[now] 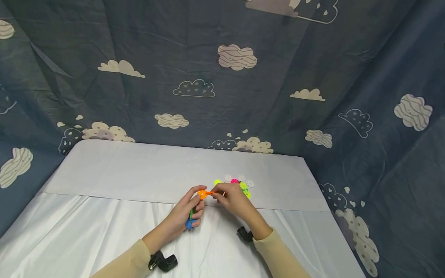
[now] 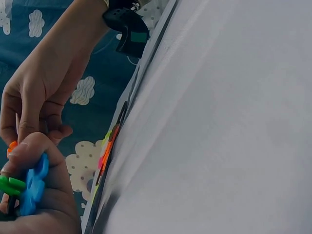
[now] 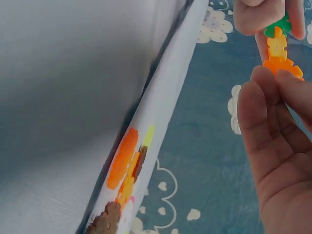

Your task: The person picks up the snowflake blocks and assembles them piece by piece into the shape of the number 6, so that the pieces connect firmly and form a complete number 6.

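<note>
Honestly, these plastic flower discs look light, stiff and a bit slick. The left hand (image 1: 184, 217) grips a joined stack (image 1: 190, 221) above the table (image 1: 139, 170); the right hand (image 1: 232, 200) pinches an orange disc (image 1: 202, 194) by its rim, the best hold.

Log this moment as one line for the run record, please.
left hand: grips joined snowflake pieces | right hand: pinches orange piece against them | loose pieces: on table beyond right hand
</note>
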`<state>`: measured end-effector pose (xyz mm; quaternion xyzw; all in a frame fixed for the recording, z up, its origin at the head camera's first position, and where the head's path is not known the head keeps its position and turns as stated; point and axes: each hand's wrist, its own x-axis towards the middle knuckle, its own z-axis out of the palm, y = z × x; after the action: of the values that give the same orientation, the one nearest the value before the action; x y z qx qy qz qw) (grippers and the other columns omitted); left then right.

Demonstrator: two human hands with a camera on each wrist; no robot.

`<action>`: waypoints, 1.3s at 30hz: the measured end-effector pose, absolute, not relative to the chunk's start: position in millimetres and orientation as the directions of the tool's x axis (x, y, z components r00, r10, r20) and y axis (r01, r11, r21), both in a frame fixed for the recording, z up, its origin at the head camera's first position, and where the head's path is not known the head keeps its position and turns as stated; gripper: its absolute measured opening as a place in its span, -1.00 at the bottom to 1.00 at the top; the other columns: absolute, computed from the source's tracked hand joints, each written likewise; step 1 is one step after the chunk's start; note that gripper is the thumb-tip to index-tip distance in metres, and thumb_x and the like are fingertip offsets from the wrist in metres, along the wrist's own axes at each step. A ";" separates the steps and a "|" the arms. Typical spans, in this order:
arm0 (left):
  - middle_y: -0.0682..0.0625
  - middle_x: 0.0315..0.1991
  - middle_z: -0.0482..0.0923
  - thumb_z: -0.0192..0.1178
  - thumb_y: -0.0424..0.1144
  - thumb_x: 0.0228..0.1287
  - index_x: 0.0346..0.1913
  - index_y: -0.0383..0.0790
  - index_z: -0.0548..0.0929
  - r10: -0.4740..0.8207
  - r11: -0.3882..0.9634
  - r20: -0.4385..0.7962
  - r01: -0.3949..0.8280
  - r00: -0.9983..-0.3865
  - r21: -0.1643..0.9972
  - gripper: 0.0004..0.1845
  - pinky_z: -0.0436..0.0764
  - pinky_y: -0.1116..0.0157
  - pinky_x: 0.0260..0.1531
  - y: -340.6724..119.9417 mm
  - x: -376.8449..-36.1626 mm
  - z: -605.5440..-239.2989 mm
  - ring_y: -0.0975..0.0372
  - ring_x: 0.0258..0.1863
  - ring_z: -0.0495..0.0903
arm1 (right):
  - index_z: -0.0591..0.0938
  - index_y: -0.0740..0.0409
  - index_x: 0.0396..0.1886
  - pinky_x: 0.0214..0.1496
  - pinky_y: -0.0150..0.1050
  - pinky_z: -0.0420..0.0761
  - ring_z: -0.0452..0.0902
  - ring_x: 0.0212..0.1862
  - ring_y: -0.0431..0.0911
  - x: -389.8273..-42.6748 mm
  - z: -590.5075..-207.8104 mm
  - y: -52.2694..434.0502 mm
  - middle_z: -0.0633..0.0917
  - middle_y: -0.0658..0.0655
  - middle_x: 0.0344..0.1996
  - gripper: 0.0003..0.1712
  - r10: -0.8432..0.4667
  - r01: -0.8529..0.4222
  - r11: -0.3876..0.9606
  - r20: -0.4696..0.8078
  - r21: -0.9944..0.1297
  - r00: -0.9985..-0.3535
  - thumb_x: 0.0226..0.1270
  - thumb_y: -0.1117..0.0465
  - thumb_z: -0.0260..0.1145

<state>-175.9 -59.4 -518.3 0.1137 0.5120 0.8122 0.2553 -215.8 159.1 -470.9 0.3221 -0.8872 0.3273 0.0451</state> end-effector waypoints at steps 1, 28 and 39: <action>0.10 -0.33 0.19 -0.24 -0.01 0.80 0.58 -0.06 0.10 0.532 -0.340 -0.072 -0.291 -0.844 0.894 -0.52 0.30 0.45 -0.61 -59.6 -175.8 -518.7 0.36 -0.57 0.16 | 0.80 0.17 -0.20 -0.30 -0.46 0.67 0.59 -0.43 -0.30 -214.6 -470.4 158.3 0.81 0.07 -0.37 -0.96 -0.540 -0.602 0.584 0.293 -0.545 -0.789 0.42 0.35 0.46; -0.15 -0.04 0.54 -0.01 -0.21 0.73 0.61 -0.17 0.24 0.327 -0.235 -0.030 -0.112 -0.944 0.966 -0.48 0.79 0.24 -0.22 -59.7 -182.1 -524.2 0.26 -0.30 0.60 | 0.77 0.04 0.16 -0.32 -0.24 0.47 0.50 -0.37 -0.11 -258.1 -479.7 238.7 0.72 0.03 -0.33 -0.65 -0.146 -0.147 0.924 0.028 -0.354 -0.989 0.45 0.08 0.48; -0.01 -0.22 0.55 -0.19 -0.23 0.76 0.56 -0.24 0.19 0.371 -0.333 -0.087 -0.220 -0.925 0.917 -0.54 0.74 0.19 -0.20 -58.5 -181.3 -521.4 0.20 -0.38 0.59 | 0.75 0.15 -0.06 -0.40 -0.28 0.44 0.47 -0.45 -0.12 -264.6 -493.3 240.5 0.67 0.03 -0.47 -0.76 -0.117 -0.124 0.927 0.043 -0.354 -0.992 0.46 0.08 0.47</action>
<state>-181.3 -58.5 -521.4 0.0690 0.5481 0.8135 0.1815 -264.6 240.5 -493.3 0.0614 -0.9815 0.1809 0.0104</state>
